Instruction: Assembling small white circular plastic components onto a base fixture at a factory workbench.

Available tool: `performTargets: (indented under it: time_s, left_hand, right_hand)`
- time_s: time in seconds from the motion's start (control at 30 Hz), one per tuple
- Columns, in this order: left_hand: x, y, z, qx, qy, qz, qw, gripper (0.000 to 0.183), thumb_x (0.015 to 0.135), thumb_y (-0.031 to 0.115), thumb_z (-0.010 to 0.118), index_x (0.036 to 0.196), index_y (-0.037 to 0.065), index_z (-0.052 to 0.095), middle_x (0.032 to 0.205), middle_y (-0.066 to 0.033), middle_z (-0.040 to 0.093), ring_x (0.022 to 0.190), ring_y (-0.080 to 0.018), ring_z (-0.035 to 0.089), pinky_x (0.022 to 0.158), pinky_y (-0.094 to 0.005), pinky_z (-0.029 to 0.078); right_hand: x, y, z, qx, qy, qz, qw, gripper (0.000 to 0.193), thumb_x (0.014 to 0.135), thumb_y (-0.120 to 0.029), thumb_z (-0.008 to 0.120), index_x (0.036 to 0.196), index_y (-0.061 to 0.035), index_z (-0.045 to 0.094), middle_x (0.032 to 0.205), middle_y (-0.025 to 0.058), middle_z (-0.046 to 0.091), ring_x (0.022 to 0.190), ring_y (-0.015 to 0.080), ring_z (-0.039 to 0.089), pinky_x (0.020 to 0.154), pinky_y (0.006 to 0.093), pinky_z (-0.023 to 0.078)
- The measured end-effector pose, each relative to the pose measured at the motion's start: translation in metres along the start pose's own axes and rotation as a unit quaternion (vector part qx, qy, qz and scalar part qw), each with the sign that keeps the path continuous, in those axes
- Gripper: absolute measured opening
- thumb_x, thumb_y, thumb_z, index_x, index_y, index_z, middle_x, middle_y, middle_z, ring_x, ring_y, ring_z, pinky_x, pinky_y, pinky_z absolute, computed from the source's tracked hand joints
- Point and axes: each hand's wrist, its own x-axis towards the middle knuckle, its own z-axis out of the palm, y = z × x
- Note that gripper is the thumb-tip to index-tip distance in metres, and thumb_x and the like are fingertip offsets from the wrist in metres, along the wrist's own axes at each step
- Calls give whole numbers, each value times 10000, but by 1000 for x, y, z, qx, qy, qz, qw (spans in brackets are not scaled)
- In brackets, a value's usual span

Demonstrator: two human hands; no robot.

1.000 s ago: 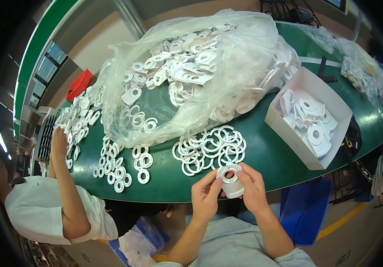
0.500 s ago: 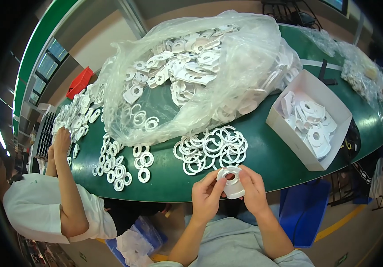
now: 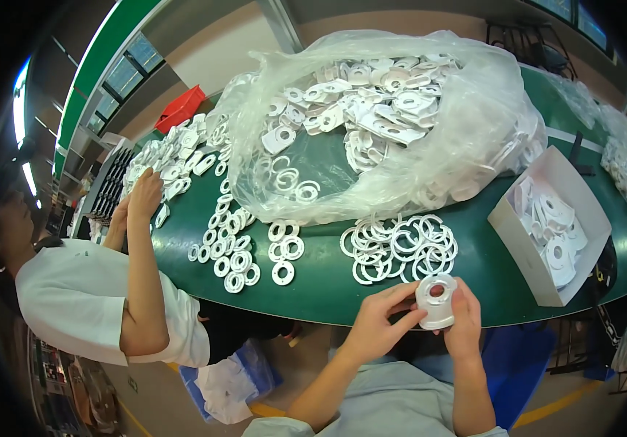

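Both my hands hold one white plastic part (image 3: 439, 315), which has a round hole at its upper end and a wider lower end. It is held up at the near edge of the green table. My left hand (image 3: 382, 318) pinches its left side with thumb and fingers. Along the right side, my right hand (image 3: 465, 320) grips it, thumb in front and the other fingers partly hidden behind. Just beyond lies a loose heap of thin white open rings (image 3: 401, 246). Thicker white rings (image 3: 233, 251) are spread farther left.
A large clear plastic bag (image 3: 488, 109) full of similar white parts covers the table's middle. On the right stands a white box (image 3: 515, 218) holding more parts. A co-worker's hand (image 3: 146, 195) works at a pile on the left, near a red bin (image 3: 180, 109). Blue bins stand below the table.
The view has swung left, so the scene sits farther right. The white part is turned more upright, its flat face toward me. My left fingers have shifted to its lower left side.
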Motion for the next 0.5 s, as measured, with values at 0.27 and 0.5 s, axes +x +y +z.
performTargets:
  time_s: [0.27,0.5]
  left_hand:
    - [8,33,-131,621,279,169,713,218,715,42,726,922,53,657,1016,-99,610,971,-302,542,803,-387,439]
    - [20,25,-149,676,212,119,695,164,703,51,738,837,32,647,1044,-122,590,958,-312,559,805,-404,435]
  right_hand:
    - [-13,-141,-101,-417,286,-240,829,332,999,-235,429,1150,33,554,1003,84,628,873,121,596,750,231,462]
    - [27,-155,-137,-557,252,-139,779,278,911,-136,566,1106,61,590,1062,116,652,960,165,599,849,267,439]
